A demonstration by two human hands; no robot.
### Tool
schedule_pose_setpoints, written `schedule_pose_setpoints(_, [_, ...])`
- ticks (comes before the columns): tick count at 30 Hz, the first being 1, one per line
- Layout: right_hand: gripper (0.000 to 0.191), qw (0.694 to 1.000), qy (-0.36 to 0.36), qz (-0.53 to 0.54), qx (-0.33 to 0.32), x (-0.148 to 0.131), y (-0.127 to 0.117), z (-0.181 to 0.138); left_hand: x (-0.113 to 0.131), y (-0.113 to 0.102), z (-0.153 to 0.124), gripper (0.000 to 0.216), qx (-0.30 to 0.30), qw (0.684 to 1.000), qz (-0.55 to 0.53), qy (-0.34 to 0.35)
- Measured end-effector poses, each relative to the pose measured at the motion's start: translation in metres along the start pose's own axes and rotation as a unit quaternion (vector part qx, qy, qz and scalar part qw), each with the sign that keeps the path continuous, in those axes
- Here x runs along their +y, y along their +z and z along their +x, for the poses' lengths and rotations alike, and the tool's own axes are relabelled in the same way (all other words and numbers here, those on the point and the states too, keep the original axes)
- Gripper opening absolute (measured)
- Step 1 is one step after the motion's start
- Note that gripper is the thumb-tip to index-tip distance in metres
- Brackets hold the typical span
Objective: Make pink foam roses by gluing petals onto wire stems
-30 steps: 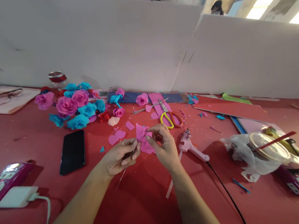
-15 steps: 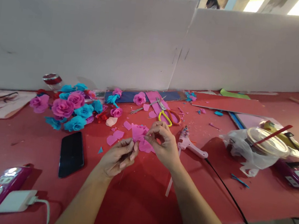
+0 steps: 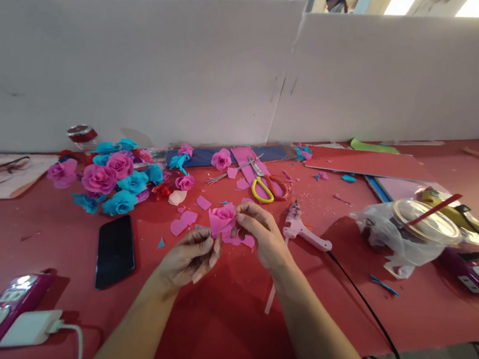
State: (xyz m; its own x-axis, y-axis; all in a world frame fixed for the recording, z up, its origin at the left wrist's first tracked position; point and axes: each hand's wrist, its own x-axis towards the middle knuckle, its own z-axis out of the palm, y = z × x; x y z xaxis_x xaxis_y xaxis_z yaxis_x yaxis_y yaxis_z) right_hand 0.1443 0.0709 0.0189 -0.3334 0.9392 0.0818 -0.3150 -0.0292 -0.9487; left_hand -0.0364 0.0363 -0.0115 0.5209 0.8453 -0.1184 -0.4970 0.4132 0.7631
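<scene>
- In my left hand (image 3: 187, 257) I grasp a pink flower (image 3: 221, 220); the thumb and the fingers are closed together at its narrow bottom end.
- The flower stands just above the left fingertips, with its wide side upward, so its curled top is outside of this grip.
- My right hand (image 3: 264, 237) is at the other side, with thumb and forefinger bent toward the right edge of the flower. I cannot tell if they pinch this edge or are only just beside it.
- The flower is therefore between my two hands, over the red table (image 3: 214, 326).
- Around and behind the flower, some loose pink pieces (image 3: 185, 219) are lying on the table.
- Farther from me there are scissors (image 3: 263, 189), with one yellow handle and one orange handle.
- To the right of my right hand lies a pink glue gun (image 3: 307, 234), near but apart.
- To the left of my left hand is a black phone (image 3: 116, 253).
</scene>
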Motion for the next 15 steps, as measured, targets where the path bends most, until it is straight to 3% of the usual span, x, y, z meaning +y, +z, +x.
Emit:
schedule_pose_setpoints(9, [0.009, 0.998, 0.048, 0.048, -0.002, -0.001, 0.004, -0.001, -0.001, 0.006, -0.001, 0.019, -0.048, 0.998, 0.007, -0.031])
schedule_pose_setpoints(15, [0.012, 0.980, 0.127, 0.154, 0.023, 0.001, 0.011, 0.000, -0.004, 0.000, 0.000, 0.018, -0.092, 0.996, -0.014, -0.002])
